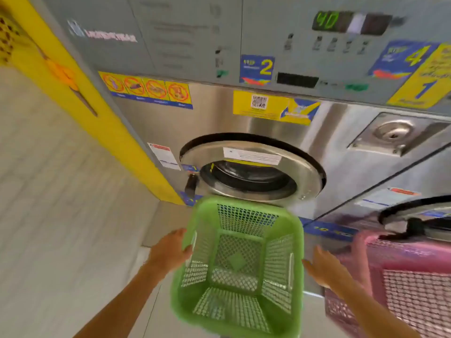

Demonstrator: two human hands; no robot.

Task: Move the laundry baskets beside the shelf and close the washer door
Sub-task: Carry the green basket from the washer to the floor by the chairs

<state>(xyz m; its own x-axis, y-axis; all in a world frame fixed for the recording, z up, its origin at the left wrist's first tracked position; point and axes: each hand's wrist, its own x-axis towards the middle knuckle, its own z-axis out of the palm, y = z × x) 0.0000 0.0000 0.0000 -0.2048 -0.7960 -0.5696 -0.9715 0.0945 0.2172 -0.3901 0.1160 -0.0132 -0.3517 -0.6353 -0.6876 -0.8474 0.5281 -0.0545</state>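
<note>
Below the washer door (251, 167), green basket (239, 264) upright, mouth upward, between left hand (168, 254) and right hand (324, 269), grips released.

We see a green lattice-mesh basket (238, 267) beside a pink one (410, 284) — same weave; the washer (244, 123) is steel-grey, its stickers yellow and blue.

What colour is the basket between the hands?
Green, with a mesh pattern; head view.
</note>
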